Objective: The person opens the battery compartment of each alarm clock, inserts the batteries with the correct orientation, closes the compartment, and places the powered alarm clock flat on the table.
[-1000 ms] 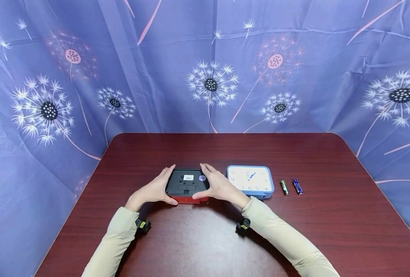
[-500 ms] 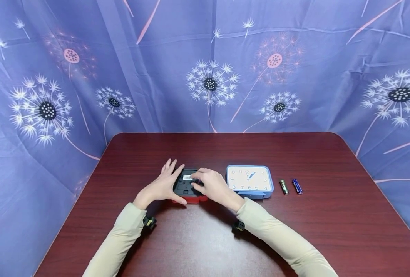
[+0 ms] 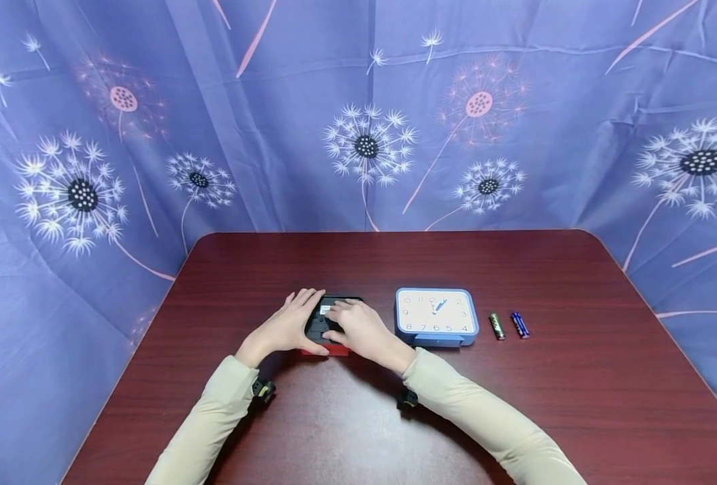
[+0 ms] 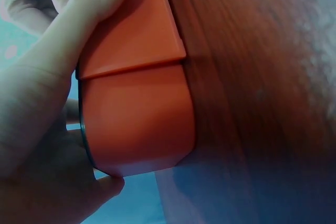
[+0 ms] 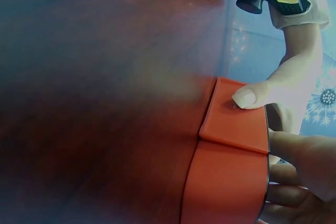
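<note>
A red clock-like case with a black back [image 3: 317, 325] lies back side up on the table. My left hand [image 3: 282, 326] holds its left end, the thumb along the near red side [image 4: 136, 114] and the fingers over the far edge. My right hand [image 3: 363, 329] reaches over the black back from the right. Its fingertips and thumb rest on the back around the battery cover, which they mostly hide. In the right wrist view, the right fingers [image 5: 286, 192] lie behind the red case [image 5: 226, 182], and the left thumb [image 5: 249, 97] presses its side.
A blue clock [image 3: 435, 313] with a white dial lies face up just right of my right hand. Farther right are a green battery [image 3: 497, 326] and a blue battery [image 3: 520, 325]. The dark red table [image 3: 364, 259] ends at a flowered curtain [image 3: 297, 135].
My right hand has left the case's right edge and moved left over its back. My left hand has shifted slightly right, still holding the left end. The blue clock and batteries stay put.
</note>
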Demonstrator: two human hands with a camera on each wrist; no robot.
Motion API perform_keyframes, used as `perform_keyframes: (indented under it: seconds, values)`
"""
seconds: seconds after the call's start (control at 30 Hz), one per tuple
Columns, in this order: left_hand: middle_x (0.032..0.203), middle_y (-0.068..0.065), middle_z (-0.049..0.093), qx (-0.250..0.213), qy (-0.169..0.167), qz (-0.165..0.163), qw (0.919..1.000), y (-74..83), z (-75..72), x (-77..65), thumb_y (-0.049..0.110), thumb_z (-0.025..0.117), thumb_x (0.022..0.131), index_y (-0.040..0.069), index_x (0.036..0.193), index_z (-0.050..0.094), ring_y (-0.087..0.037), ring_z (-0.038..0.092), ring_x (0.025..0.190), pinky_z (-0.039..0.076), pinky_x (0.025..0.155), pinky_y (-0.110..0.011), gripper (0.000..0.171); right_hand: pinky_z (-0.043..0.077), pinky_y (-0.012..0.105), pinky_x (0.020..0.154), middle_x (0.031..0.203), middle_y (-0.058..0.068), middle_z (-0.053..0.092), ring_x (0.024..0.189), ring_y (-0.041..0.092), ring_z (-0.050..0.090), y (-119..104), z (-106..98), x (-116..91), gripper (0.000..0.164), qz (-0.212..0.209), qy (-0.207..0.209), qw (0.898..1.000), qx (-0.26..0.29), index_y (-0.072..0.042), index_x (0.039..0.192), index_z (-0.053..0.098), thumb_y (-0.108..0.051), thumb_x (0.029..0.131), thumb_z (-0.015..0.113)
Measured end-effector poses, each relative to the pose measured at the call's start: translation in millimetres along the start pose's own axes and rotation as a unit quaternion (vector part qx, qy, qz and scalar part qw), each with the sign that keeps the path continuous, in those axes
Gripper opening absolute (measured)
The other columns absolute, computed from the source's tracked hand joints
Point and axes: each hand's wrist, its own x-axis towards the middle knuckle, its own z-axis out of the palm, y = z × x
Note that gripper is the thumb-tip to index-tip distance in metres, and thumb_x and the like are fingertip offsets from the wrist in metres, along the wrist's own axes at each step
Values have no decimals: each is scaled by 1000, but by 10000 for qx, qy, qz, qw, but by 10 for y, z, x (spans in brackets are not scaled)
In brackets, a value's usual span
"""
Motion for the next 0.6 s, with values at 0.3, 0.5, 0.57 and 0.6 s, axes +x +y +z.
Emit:
perform_keyframes:
  seconds: [0.3,0.5,0.57,0.6]
  values:
    - [147,-27,37,-61,-41,-93,9999,14,-4,1,49,86,64,-4,148,29,-44,33,138,24,110,-65,115,50,37,98,109,3,73,111,22,66,-51,12,17,31,285,-47,9996,-34,-13,103,75,-38,87,69]
    - [148,-28,35,-132,-93,-193,9997,14,8,6,47,86,64,-4,148,28,-48,30,139,23,110,-66,115,54,35,88,103,2,74,109,21,67,-123,25,62,25,446,-67,9983,-377,-15,93,75,-38,85,70]
    - [148,-27,35,-148,-106,-216,9996,14,16,9,47,86,64,-4,149,28,-48,30,139,23,111,-66,114,54,33,86,101,3,75,104,20,69,-145,30,65,26,404,-31,9971,-649,-15,91,75,-39,85,69]
    - [148,-27,35,-151,-99,-214,9996,13,21,11,47,87,64,-4,149,28,-48,30,139,23,111,-66,114,55,32,85,99,3,75,102,20,69,-154,33,62,27,344,17,9960,-823,-14,90,75,-40,85,68]
